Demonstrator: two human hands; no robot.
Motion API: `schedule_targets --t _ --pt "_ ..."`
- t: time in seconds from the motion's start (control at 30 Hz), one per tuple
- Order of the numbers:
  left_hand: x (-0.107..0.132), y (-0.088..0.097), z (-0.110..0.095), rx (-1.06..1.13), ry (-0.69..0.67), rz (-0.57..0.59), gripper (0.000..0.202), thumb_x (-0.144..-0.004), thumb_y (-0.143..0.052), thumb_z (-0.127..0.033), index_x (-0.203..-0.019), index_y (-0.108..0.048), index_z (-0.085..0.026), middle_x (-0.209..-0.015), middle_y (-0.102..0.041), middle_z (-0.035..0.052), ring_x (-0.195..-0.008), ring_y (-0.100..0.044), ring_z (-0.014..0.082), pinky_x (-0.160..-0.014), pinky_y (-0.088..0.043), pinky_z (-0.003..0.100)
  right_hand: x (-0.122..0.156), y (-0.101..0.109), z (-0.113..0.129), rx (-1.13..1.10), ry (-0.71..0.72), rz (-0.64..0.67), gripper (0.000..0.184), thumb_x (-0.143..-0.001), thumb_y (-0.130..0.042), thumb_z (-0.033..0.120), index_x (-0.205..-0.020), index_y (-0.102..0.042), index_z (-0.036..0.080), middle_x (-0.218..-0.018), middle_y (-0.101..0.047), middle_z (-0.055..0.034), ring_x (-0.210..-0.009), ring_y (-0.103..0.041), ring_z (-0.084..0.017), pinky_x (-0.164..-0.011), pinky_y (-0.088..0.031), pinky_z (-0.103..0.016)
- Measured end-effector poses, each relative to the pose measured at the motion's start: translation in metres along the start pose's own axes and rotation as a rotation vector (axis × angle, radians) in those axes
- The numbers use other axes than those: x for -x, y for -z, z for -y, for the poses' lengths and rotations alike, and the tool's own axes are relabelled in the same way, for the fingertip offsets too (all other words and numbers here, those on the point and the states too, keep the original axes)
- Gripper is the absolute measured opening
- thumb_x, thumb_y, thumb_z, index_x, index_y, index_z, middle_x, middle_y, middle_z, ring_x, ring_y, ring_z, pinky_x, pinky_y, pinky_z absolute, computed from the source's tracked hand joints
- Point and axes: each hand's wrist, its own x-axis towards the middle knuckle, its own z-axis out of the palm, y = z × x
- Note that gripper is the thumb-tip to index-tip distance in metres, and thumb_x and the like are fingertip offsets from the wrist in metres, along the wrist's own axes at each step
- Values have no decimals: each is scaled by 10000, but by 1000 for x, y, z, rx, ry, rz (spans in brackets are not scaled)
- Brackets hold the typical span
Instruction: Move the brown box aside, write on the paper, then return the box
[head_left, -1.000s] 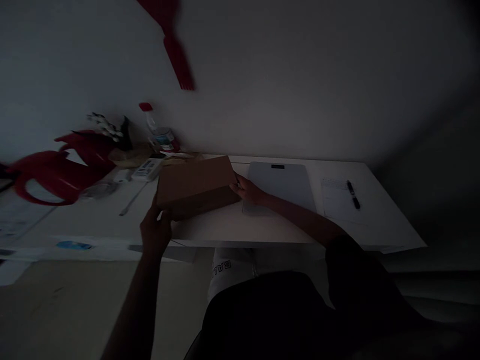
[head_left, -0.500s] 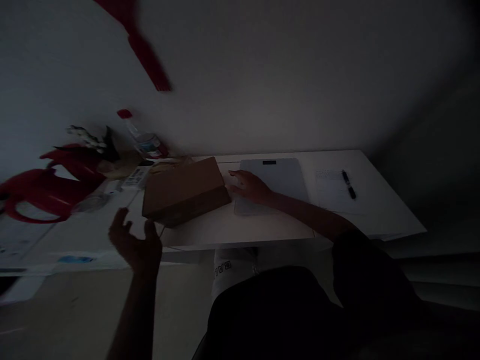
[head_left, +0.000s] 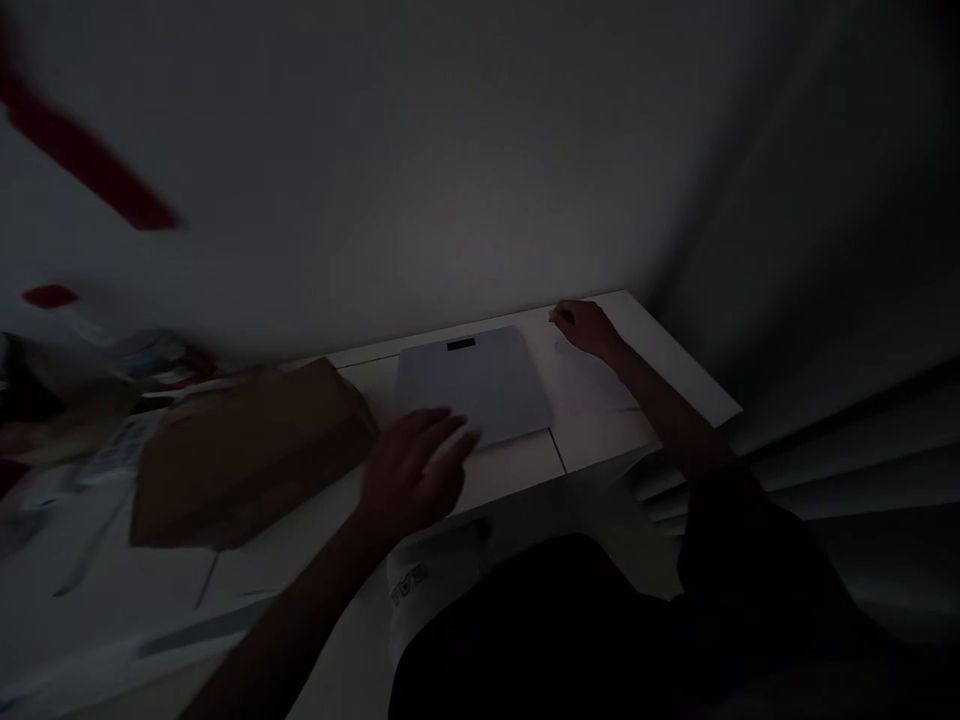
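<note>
The flat grey square scale (head_left: 474, 392) lies bare beside the brown cardboard box (head_left: 251, 455), left hand (head_left: 411, 470) spread open at its near edge, right hand (head_left: 587, 327) empty-looking on the white paper sheet (head_left: 592, 380).

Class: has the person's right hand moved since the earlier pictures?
Yes. The right hand left the cardboard box and crossed rightward past the grey scale to the paper.
</note>
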Motion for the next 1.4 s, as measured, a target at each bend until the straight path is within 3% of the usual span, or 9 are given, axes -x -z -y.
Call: schedule_targets --t 0.13,0.27,0.4,0.57,0.9,1.07,1.23,1.33,1.4 --pt "-28 -53 -25 112 -212 83 359 -896 -529 -113 -1252 -560 -142 -1142 -665 139 -1088 -617 287 -945 -479 441 24 19 -41 216 -169 90 204 -1027 -528 324 -959 -610 150 -906 -662 -58 -798 -583 -199 -624 -315 -288" --pt "-43 -103 -50 199 -353 209 364 -962 -479 -149 -1318 -555 -140 -1216 -632 153 -1138 -600 286 -986 -443 450 43 27 -63 329 -274 165 130 -1013 -548 274 -1005 -546 144 -1038 -639 -87 -890 -569 -209 -637 -314 -292" --pt "-59 -140 -75 238 -390 384 428 -956 -473 -195 -1373 -543 -128 -1300 -590 176 -1184 -569 328 -995 -447 485 52 27 -75 367 -289 200 219 -1031 -539 371 -1043 -537 152 -1031 -635 -80 -842 -561 -199 -599 -283 -302" --pt "-78 -171 -102 275 -331 502 450 -991 -411 -245 -1398 -544 -110 -1377 -554 176 -1249 -535 345 -1014 -452 484 55 25 -85 380 -287 223 268 -1004 -572 410 -1090 -536 159 -1037 -639 -74 -840 -560 -203 -579 -263 -303" --pt "-76 -193 -111 381 -125 489 479 -967 -451 -328 -1369 -579 -102 -1471 -467 200 -1342 -456 391 -1082 -410 523 61 28 -102 259 -270 140 153 -947 -565 264 -1071 -496 207 -959 -635 -11 -809 -565 -171 -598 -280 -276" --pt "-73 -193 -112 413 -69 547 500 -991 -407 -328 -1414 -553 -104 -1511 -420 201 -1390 -401 402 -1122 -360 544 58 31 -113 -311 -271 -214 166 -917 -425 256 -1050 -513 210 -790 -544 0 -687 -520 -147 -620 -364 -236" --pt "-68 -193 -113 425 -34 602 539 -1025 -349 -363 -1485 -480 -115 -1552 -359 204 -1436 -338 397 -1162 -302 545 49 28 -126 -1028 -429 -286 304 -793 -533 351 -1053 -554 195 -876 -622 -36 -778 -590 -154 -590 -423 -201" --pt "-65 -194 -113 428 -32 592 548 -1032 -340 -379 -1502 -458 -124 -1563 -340 200 -1449 -316 394 -1173 -273 544 48 27 -127 -1148 -465 -410 385 -735 -691 343 -1067 -563 198 -1004 -650 -40 -906 -617 -141 -669 -470 -183" --pt "-65 -194 -113 427 -28 610 544 -1030 -346 -374 -1500 -460 -124 -1562 -342 200 -1448 -316 392 -1173 -268 540 49 25 -126 -1060 -484 -495 370 -739 -743 373 -1015 -574 193 -917 -632 -22 -835 -608 -121 -638 -459 -169"
